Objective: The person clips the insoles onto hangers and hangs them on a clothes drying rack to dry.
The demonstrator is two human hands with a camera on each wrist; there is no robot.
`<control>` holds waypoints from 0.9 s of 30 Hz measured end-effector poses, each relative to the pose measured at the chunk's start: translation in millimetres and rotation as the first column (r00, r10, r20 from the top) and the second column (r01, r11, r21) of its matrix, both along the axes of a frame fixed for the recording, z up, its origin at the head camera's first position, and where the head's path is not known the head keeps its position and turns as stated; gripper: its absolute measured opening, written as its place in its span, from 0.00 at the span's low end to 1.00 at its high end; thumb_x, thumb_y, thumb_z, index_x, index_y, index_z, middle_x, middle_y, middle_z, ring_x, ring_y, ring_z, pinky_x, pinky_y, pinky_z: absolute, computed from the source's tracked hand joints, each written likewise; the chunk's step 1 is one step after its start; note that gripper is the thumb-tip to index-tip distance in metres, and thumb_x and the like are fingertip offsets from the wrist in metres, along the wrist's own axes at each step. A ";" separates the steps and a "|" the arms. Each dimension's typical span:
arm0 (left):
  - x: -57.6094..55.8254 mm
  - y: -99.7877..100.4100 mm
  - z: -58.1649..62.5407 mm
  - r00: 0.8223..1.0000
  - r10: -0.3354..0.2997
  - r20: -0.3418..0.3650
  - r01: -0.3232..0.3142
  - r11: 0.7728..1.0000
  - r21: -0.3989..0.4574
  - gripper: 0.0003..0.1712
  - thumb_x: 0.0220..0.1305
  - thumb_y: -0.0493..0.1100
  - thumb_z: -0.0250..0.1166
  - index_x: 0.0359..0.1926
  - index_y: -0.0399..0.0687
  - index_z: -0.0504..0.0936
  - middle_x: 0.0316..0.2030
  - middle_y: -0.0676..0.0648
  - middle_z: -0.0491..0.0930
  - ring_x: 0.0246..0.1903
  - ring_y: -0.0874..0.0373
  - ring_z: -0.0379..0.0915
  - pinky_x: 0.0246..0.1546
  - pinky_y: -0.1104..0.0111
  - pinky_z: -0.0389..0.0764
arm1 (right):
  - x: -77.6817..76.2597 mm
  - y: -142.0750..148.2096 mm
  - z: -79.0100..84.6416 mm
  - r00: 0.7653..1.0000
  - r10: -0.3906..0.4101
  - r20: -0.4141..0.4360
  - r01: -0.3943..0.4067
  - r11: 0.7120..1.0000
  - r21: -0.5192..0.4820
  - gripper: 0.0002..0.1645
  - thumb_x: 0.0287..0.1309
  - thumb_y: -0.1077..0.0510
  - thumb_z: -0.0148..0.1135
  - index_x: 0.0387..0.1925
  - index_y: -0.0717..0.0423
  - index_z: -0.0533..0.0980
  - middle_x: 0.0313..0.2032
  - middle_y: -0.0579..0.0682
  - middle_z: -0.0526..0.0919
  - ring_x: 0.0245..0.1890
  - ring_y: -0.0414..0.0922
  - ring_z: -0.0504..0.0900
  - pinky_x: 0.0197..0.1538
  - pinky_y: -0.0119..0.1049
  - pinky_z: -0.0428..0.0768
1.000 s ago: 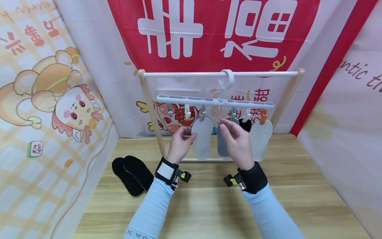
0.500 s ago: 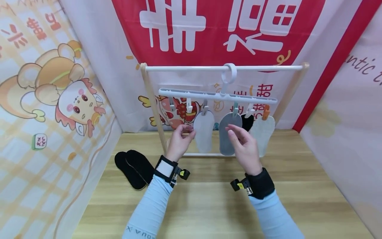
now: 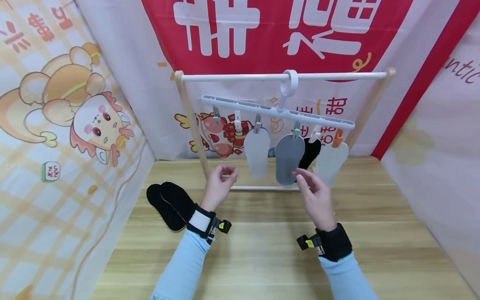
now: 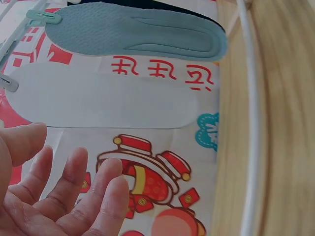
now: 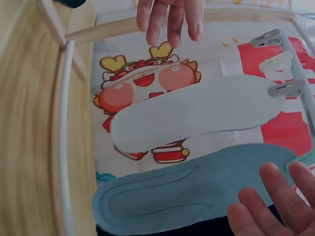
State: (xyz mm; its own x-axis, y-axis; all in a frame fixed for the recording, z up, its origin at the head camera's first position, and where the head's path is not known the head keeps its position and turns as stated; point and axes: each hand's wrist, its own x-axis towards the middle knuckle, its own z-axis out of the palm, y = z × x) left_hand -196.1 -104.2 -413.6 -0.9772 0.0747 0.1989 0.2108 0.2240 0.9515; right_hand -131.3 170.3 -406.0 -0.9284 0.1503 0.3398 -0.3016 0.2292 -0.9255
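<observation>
My left hand [image 3: 220, 185] is held in the air left of a white insole [image 3: 257, 152], fingers relaxed and holding nothing. The left wrist view shows its fingers [image 4: 78, 172] loosely spread below that insole's edge. My right hand [image 3: 316, 200], also holding nothing, is close in front of a grey-blue insole [image 3: 289, 160]. In the right wrist view its loose fingers [image 5: 280, 196] overlap that insole near its clipped end. A black insole [image 3: 310, 151] and a pale insole [image 3: 331, 160] hang farther right. All are clipped to a white clip hanger [image 3: 258, 108], tilted down to the right.
The hanger hooks over the top bar [image 3: 232, 77] of a wood-and-white rack. A grey clip [image 3: 216, 113] and a white clip [image 3: 238, 118] at its left hold nothing. Two black insoles [image 3: 176, 202] overlap on the wooden table [image 3: 258, 258]. Printed cloths surround the table.
My left hand has moved off the white insole's edge, left and down. The right hand has lowered to the right, uncovering more of the grey-blue insole. The hanger tilts further down at its right.
</observation>
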 end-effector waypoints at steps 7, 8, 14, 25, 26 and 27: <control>17.8 -12.2 -28.9 0.998 0.033 0.045 -0.032 0.999 -0.009 0.13 0.68 0.41 0.65 0.50 0.40 0.79 0.46 0.41 0.80 0.41 0.51 0.80 0.42 0.64 0.81 | 13.2 14.5 -24.2 0.999 -0.019 0.049 0.020 1.000 -0.012 0.22 0.73 0.52 0.55 0.59 0.62 0.76 0.53 0.57 0.83 0.53 0.40 0.80 0.53 0.24 0.76; 22.5 -15.0 -31.2 0.997 0.043 0.057 -0.042 0.999 -0.018 0.13 0.68 0.42 0.65 0.50 0.41 0.78 0.46 0.42 0.80 0.41 0.51 0.80 0.42 0.64 0.81 | 15.7 15.9 -27.1 0.998 -0.027 0.057 0.027 1.000 -0.004 0.21 0.73 0.53 0.55 0.59 0.61 0.76 0.53 0.56 0.83 0.52 0.38 0.80 0.53 0.24 0.76; 54.1 -37.1 -44.6 0.989 0.121 0.083 -0.117 0.992 -0.047 0.12 0.67 0.41 0.66 0.49 0.43 0.79 0.45 0.45 0.82 0.41 0.53 0.81 0.41 0.64 0.81 | 28.3 22.5 -46.8 0.995 -0.047 0.093 0.044 0.998 0.040 0.19 0.73 0.53 0.55 0.57 0.60 0.78 0.51 0.55 0.83 0.51 0.39 0.81 0.52 0.24 0.77; 106.5 -72.9 -71.7 0.977 0.200 0.074 -0.192 0.977 -0.097 0.11 0.68 0.40 0.65 0.48 0.39 0.79 0.42 0.43 0.82 0.40 0.51 0.80 0.41 0.70 0.81 | 53.3 28.8 -78.9 0.964 -0.050 0.261 0.020 0.993 0.116 0.23 0.73 0.49 0.54 0.56 0.62 0.77 0.50 0.55 0.84 0.47 0.35 0.81 0.48 0.23 0.78; 111.6 -74.8 -73.9 0.975 0.207 0.077 -0.198 0.973 -0.114 0.11 0.69 0.40 0.65 0.48 0.39 0.78 0.42 0.43 0.82 0.40 0.52 0.80 0.41 0.69 0.81 | 54.5 28.9 -81.3 0.963 -0.047 0.264 0.016 0.993 0.116 0.22 0.73 0.50 0.54 0.56 0.63 0.77 0.50 0.56 0.84 0.47 0.35 0.81 0.49 0.23 0.78; 116.8 -76.7 -76.2 0.972 0.221 0.083 -0.209 0.969 -0.132 0.11 0.68 0.40 0.65 0.48 0.40 0.79 0.42 0.44 0.82 0.40 0.52 0.80 0.40 0.69 0.81 | 55.7 29.2 -83.3 0.963 -0.042 0.266 0.012 0.993 0.114 0.22 0.73 0.51 0.54 0.56 0.63 0.77 0.50 0.56 0.84 0.47 0.36 0.81 0.49 0.24 0.78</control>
State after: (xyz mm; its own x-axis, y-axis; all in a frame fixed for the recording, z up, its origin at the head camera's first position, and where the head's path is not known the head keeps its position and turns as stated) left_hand -79.4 -180.9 -489.8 -0.9870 -0.1214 0.1052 0.0535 0.3687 0.9280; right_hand -75.6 199.5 -489.4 -0.9837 0.1518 0.0959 -0.0393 0.3392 -0.9399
